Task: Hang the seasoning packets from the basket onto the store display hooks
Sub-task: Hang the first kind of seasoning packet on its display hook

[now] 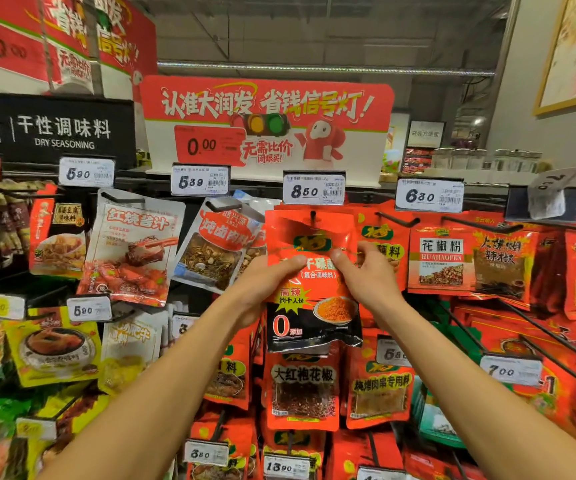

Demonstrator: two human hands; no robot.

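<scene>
A red and black seasoning packet (314,306) hangs in the middle of the display, its top hole at a black hook (313,215) under the 8.50 price tag (313,191). My left hand (266,282) grips the packet's left edge with the thumb across its front. On the packet's right side, my right hand (366,275) pinches it at about the same height. More red packets hang behind it on the same hook. The basket is out of view.
Hooks full of seasoning packets cover the wall: white and grey ones (134,247) to the left, red ones (453,261) to the right, more rows below. Bare hook arms (553,348) jut out at lower right. A red promotional sign (266,123) stands above.
</scene>
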